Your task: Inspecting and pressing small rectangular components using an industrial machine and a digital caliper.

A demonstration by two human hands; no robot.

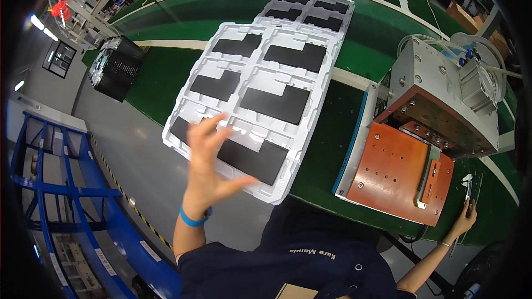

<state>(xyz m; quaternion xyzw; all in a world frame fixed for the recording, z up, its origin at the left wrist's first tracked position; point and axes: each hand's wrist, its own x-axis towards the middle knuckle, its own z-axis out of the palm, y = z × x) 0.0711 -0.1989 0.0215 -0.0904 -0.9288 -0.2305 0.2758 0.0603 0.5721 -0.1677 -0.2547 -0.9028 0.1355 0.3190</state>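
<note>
Head view: left hand (207, 167) spread above near tray (312, 124). Right of tray, right hand (465, 221) grips caliper (469, 187), likely rigid; grasp mid-length.

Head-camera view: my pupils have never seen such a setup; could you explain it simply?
This picture comes from a wide fisheye camera worn on a person's head, looking down, which is why straight edges bend. Both hands are the wearer's own. The left hand, wearing a blue wristband, is open at the near end of a white moulded plastic tray and appears empty. Flat black L-shaped pieces lie in the tray's pockets. The right hand holds a slim silver metal tool, possibly a caliper. To the tray's right, on a dark green work surface, stands a grey metal machine with an orange-brown drilled plate.
</note>
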